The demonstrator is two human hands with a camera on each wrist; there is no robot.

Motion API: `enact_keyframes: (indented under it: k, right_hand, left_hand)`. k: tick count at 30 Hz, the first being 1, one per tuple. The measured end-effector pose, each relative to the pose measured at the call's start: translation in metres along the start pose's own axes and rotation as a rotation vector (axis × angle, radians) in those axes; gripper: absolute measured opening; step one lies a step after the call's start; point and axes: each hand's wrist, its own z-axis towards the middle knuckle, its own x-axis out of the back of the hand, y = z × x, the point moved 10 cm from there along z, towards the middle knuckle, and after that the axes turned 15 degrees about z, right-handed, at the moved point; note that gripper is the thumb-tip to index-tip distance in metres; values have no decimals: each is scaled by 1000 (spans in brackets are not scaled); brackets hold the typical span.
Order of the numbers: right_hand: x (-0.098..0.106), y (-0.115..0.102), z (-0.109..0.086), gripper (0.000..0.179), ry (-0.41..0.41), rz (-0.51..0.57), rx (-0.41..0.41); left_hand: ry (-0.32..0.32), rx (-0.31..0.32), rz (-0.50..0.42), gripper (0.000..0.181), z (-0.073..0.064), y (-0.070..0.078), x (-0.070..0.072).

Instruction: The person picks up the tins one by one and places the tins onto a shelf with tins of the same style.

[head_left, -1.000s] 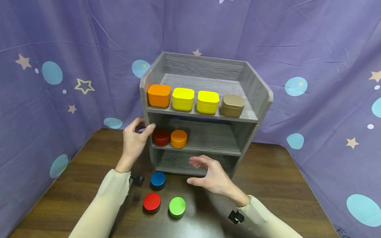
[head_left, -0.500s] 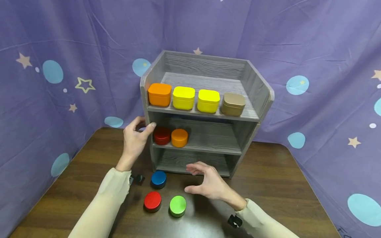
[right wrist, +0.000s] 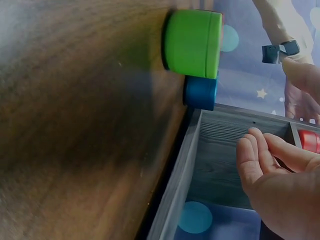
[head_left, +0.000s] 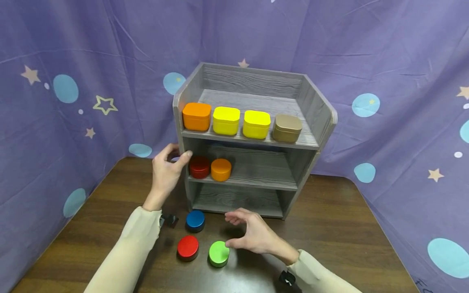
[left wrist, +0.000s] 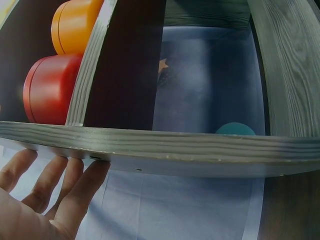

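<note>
My left hand holds the left side panel of a small grey wooden shelf, thumb at the front edge and fingertips against its outer face. My right hand is spread with nothing in it; in the head view its thumb tip overlaps the edge of a round green tin on the table. From the right wrist view, the green tin stands apart from the fingers. Left of it are a round red tin and, nearer the shelf, a round blue tin.
Along the top shelf's front stand a squarish orange tin, two yellow tins and a gold tin. A dark red tin and a round orange tin share the middle shelf's left end. A purple curtain hangs behind the table.
My right hand has moved down and left from in front of the bottom shelf to beside the green tin. The left hand stays at the side panel.
</note>
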Motion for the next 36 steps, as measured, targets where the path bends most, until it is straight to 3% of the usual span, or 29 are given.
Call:
enact_keyframes:
  k: [13, 36]
  right_hand:
    - [-16, 10, -3, 68, -48, 39, -38]
    - [-37, 27, -6, 66, -111, -40, -66]
  left_hand:
    - [-6, 11, -8, 28, -1, -1, -1]
    - [0, 5, -1, 28, -1, -1, 0]
